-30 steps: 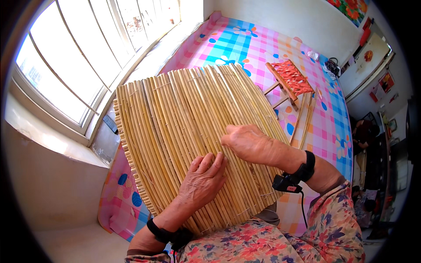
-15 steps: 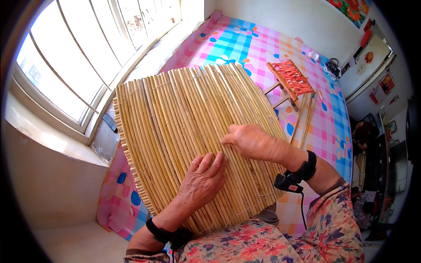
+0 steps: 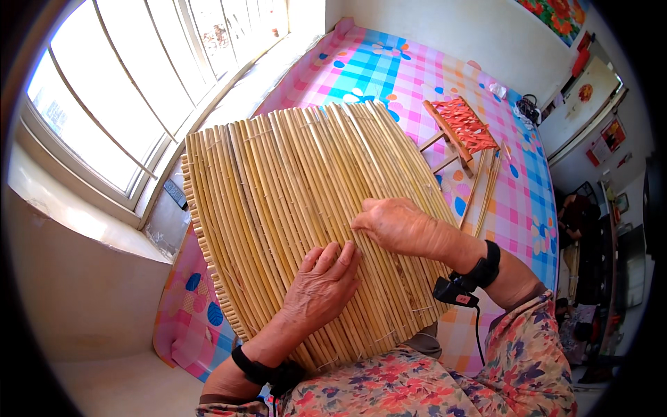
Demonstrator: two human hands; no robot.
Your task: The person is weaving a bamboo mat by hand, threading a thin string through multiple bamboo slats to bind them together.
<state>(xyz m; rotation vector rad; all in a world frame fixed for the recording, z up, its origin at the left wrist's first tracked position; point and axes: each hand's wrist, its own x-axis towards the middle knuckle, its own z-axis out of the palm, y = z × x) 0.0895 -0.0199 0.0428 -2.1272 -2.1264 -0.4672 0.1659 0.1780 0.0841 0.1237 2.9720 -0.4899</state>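
Note:
A mat of pale yellow stalks (image 3: 278, 181), bound side by side with thin thread, lies across my lap and spreads away from me. My left hand (image 3: 323, 285) rests on its surface near the middle, palm down, with the fingers laid along the stalks. Just beyond and to the right, my right hand (image 3: 397, 224) is closed in a pinch against the mat, thumb and forefinger together. Whatever is between those fingertips is too small or hidden to tell. Short thread ends (image 3: 420, 308) show near the mat's close right edge.
A folding stool (image 3: 462, 128) with a red woven seat stands on the checked bed cover (image 3: 431, 66), with several loose stalks (image 3: 488, 187) beside it. A remote control (image 3: 175, 194) lies on the sill by the barred window. A dark bag (image 3: 528, 108) sits at the far right.

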